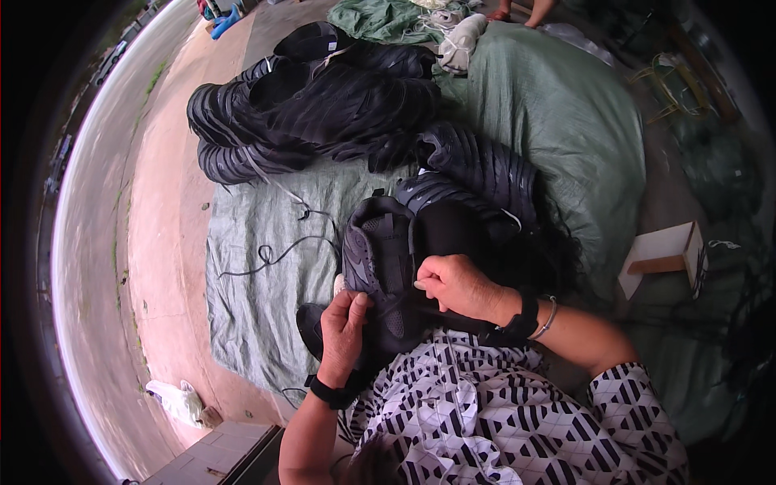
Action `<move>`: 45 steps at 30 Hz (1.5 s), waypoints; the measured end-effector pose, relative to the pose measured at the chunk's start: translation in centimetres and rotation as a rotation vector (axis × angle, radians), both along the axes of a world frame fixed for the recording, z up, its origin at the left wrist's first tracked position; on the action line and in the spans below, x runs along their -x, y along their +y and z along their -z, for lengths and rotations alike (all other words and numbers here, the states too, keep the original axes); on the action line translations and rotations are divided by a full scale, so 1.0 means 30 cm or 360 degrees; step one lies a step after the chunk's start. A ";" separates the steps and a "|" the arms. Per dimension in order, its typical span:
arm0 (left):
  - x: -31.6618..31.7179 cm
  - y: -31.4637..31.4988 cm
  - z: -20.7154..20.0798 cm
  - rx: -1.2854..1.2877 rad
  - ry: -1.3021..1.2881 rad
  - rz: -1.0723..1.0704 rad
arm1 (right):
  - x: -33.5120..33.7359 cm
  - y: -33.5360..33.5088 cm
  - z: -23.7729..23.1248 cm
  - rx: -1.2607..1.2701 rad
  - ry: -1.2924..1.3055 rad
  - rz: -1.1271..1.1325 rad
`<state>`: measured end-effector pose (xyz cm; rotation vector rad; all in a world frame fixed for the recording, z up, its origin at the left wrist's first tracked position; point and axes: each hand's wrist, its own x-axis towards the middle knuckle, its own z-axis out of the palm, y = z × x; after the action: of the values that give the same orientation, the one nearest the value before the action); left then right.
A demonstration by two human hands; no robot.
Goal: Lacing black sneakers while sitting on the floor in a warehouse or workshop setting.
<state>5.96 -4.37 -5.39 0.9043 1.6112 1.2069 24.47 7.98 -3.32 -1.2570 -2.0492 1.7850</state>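
Observation:
A dark grey and black shoe (376, 259) lies in front of me with its padded opening pointing away and its toe toward my body. At its left edge my left hand (343, 331) is closed in a pinch, thumb against forefinger, touching the shoe's side. My right hand (457, 284) hovers by the shoe's right side, its fingers also pinched together. What either pinch holds is too small to make out. A dark lace (279, 250) trails in a loose loop across the green sheet to the left of the shoe.
Rows of stacked dark shoes (323, 105) fill the far side, with another stack (485, 170) beyond my right hand. Green woven sheeting (275, 323) lies underneath. A large green covered bundle (550, 129) and an open white box (667, 255) stand at right. A white plastic bag (182, 402) lies lower left.

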 end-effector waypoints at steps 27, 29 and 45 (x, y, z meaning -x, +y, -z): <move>0.061 0.269 -0.299 -0.0845 0.2437 0.1563 | -0.013 0.111 -0.100 -0.1905 -0.0094 -0.1186; 0.064 0.292 -0.300 -0.0423 0.2306 0.2041 | -0.021 0.121 -0.094 -0.1893 -0.0033 -0.1195; 0.056 0.423 -0.156 -0.0091 0.2214 0.1957 | -0.058 0.163 -0.030 -0.1653 0.0164 -0.1296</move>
<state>4.27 8.32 -0.70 2.5255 1.3219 -0.4358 26.22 12.88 -2.42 -0.0251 -2.9522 0.5650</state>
